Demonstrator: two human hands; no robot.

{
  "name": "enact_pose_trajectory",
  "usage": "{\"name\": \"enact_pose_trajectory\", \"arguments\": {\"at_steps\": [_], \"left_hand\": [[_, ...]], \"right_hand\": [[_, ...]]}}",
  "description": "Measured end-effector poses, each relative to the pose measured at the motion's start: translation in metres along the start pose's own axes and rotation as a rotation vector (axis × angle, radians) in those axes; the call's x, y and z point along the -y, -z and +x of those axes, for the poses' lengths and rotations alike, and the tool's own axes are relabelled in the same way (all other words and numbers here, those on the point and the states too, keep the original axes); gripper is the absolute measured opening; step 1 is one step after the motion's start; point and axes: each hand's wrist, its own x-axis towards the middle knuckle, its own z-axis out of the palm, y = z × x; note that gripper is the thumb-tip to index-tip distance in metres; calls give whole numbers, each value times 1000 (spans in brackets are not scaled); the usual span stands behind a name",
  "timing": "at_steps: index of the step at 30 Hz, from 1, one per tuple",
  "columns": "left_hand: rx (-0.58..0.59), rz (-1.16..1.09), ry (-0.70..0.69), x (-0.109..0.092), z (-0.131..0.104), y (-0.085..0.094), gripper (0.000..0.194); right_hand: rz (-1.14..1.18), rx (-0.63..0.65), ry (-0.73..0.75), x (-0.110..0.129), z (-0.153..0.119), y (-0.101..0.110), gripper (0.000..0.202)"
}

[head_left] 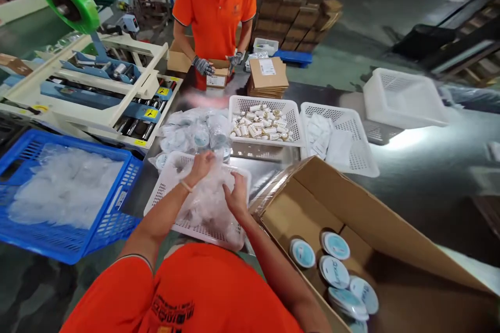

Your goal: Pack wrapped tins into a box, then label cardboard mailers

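My left hand point(201, 166) is over a white perforated basket point(228, 242), fingers closed on a clear plastic bag point(215, 170). On the other side of that bag, my right hand point(236, 195) is open, its thumb and fingers apart. Crumpled clear plastic bags point(203, 208) fill the basket below both hands. Just behind the basket lies a pile of bagged round tins with pale blue lids point(201, 138). To my right, several loose round tins point(336, 270) lie in a big open cardboard box point(390, 218).
White baskets hold small labelled bottles point(261, 124) and white packets point(318, 135). A blue crate point(105, 208) of clear bags stands left, below a taping machine point(113, 88). Across the table, a gloved co-worker point(219, 15) handles a small carton point(216, 75) beside stacked flat cardboard point(267, 75).
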Motion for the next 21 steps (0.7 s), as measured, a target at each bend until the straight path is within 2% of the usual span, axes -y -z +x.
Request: {"name": "enact_pose_trajectory", "arguments": {"at_steps": [2, 4, 6, 7, 8, 9, 10, 11, 13, 15, 17, 19, 21], "left_hand": [[-42, -190, -75, -14, -1, 24, 18], [2, -451, -174, -36, -5, 43, 25], [120, -647, -223, -62, -15, 49, 34], [171, -705, -221, -74, -21, 46, 38], [200, -745, -212, -86, -27, 39, 42], [203, -767, -201, -96, -33, 31, 44], [181, -771, -194, -104, -38, 21, 45], [152, -760, -191, -110, -42, 11, 46], [122, -710, -188, -118, -48, -9, 48], [168, -673, -181, -122, -51, -26, 49], [229, -687, -178, -127, -53, -42, 50], [254, -741, -191, -134, -54, -57, 47], [287, -809, -202, -143, -55, -70, 43]], "right_hand": [[107, -49, -12, 15, 2, 27, 50], [211, -65, -10, 34, 13, 55, 66], [314, 6, -10, 51, 26, 83, 88], [380, 89, -29, 58, 32, 97, 96], [455, 191, -68, 63, 36, 109, 97], [531, 289, -126, 65, 38, 120, 88], [602, 350, -195, 65, 38, 130, 73], [659, 357, -267, 63, 35, 140, 56], [733, 215, -379, 56, 27, 157, 41], [778, 11, -428, 47, 18, 173, 45], [835, -82, -452, 41, 9, 190, 51], [907, -49, -468, 37, 1, 207, 51], [950, 58, -476, 34, -6, 223, 50]]}}
